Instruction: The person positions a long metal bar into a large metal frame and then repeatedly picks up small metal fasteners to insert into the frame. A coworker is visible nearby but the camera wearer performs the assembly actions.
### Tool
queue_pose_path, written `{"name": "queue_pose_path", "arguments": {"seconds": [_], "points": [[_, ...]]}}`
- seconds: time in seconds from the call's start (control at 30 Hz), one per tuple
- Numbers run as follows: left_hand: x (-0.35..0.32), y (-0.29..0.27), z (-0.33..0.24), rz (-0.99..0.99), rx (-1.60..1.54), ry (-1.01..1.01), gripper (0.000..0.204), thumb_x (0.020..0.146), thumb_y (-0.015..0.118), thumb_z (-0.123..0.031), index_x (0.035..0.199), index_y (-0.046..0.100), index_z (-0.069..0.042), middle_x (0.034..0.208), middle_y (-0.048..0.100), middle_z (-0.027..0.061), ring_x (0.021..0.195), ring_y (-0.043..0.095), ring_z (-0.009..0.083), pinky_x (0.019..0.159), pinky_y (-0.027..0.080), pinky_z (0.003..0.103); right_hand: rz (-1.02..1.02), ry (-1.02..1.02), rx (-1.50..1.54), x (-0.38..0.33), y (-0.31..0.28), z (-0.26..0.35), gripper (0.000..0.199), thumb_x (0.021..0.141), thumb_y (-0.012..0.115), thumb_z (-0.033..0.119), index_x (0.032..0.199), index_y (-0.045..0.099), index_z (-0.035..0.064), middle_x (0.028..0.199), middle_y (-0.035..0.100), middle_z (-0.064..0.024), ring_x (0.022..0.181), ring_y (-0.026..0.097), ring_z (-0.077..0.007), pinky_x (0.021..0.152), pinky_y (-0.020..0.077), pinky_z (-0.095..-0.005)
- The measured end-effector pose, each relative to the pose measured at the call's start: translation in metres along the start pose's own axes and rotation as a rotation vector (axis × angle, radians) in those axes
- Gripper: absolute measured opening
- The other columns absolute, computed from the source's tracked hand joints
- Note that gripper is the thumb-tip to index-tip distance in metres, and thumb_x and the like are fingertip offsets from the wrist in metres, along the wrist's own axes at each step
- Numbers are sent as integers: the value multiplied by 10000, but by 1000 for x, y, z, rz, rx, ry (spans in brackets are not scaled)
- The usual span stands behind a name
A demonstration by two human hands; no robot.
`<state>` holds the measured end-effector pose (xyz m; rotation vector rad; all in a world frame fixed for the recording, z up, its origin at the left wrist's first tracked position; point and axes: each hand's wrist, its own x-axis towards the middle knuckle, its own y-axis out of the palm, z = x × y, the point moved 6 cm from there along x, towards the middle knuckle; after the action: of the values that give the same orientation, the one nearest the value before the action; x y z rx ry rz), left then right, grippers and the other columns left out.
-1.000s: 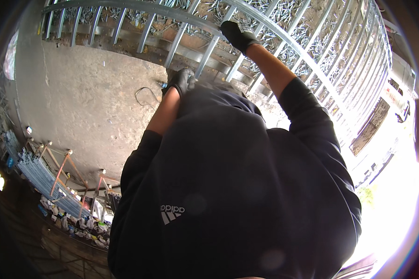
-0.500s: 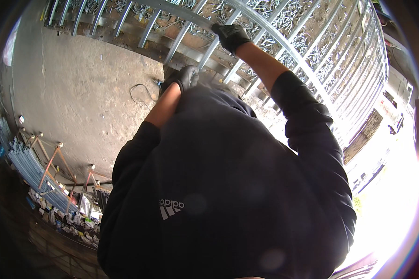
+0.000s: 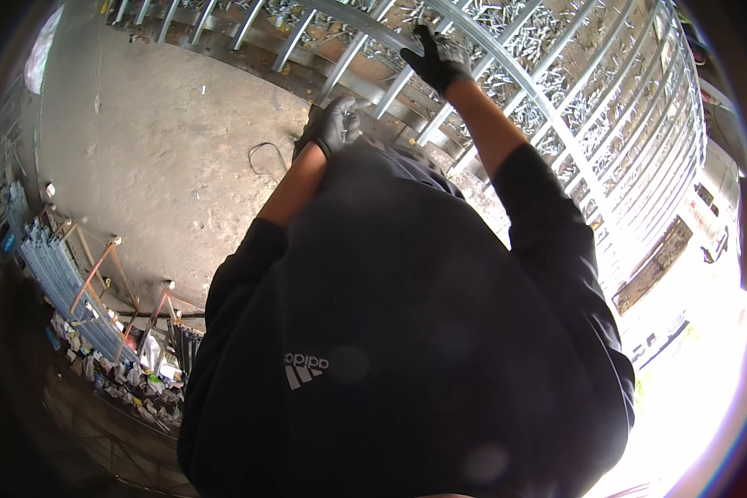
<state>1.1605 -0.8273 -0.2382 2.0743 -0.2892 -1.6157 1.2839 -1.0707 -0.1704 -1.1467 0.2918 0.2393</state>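
Observation:
My right hand (image 3: pixel 441 65), in a black and grey glove, is over a silver metal lattice with thumb and fingers apart. It is beside a long curved-looking rail (image 3: pixel 361 25), and I see nothing held in it. My left hand (image 3: pixel 337 124), gloved in black, is low near my body at the lattice's near edge. Its fingers are curled in. Something dark shows beside that hand, too hidden to name. Evenly spaced cross bars (image 3: pixel 394 91) run between the lattice's long rails.
Many small shiny metal pieces (image 3: pixel 494 83) lie scattered under the lattice. A thin dark cable loop (image 3: pixel 253 158) rests on the concrete floor (image 3: pixel 166 141). At the lower left are stacked metal profiles (image 3: pixel 66 270), a rusty rack (image 3: pixel 95 278) and heaped litter (image 3: pixel 133 378).
My right hand has come off the rail, its thumb and fingers now spread. The view has shifted slightly, and the left hand stays low with curled fingers.

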Motion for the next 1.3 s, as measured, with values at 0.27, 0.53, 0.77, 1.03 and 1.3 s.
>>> {"name": "queue_pose_path", "arguments": {"seconds": [0.27,0.53,0.77,1.03,1.3], "points": [[-8,28,-43,199,-95,-72,476,987,502,-548,1058,712,-127,788,710,49,616,621,175,558,521,309,-182,-425,381,-82,29,104,229,916,657,267,1085,712,122,1246,644,-106,1225,555,-356,1031,466,-453],[1,46,-90,372,464,246,367,1009,513,-421,1121,683,-115,950,719,35,831,681,169,769,566,320,-92,-7,530,-69,21,128,299,876,677,244,1123,698,77,1171,673,-181,1066,635,-383,935,508,-446],[1,10,-128,215,725,-33,455,982,570,-550,798,637,-139,629,552,-42,474,466,88,450,349,246,-406,258,1498,-57,33,122,178,1008,603,176,1096,616,21,1012,719,-130,892,714,-238,746,544,-321],[-3,-56,-134,56,475,-324,345,998,585,-458,958,621,-117,495,352,-75,357,276,63,375,222,249,-9,424,844,12,50,64,129,977,603,169,1006,681,70,818,667,-83,705,708,-219,615,557,-329],[9,-82,-124,25,673,-305,257,998,599,-412,1082,643,-173,517,353,-70,396,281,70,400,202,262,20,449,258,75,80,25,302,1013,446,323,1195,663,221,1215,659,-120,1060,640,-361,919,503,-436]]}}
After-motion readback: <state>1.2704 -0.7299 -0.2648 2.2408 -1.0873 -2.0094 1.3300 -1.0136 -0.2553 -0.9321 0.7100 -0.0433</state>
